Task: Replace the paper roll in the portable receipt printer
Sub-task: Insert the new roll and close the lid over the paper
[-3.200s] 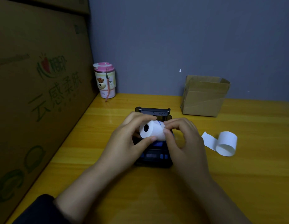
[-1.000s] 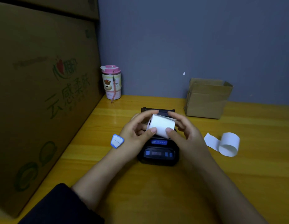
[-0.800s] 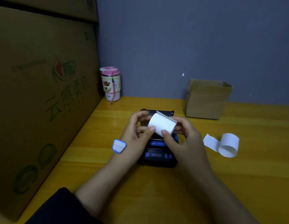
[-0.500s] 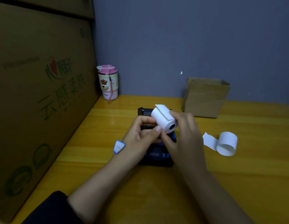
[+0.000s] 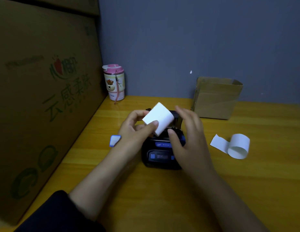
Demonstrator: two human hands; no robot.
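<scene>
White paper roll (image 5: pixel 158 121) pinched in your left hand (image 5: pixel 137 127) above the black receipt printer (image 5: pixel 162 148) mid-frame, your right hand (image 5: pixel 187 136) spread open beside it.

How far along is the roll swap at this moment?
Done: printer lid open; a mostly unwound roll lies on the table. In hand: left hand holds the fresh roll above the bay, right hand open beside it. Left: seat roll, close lid.
</scene>
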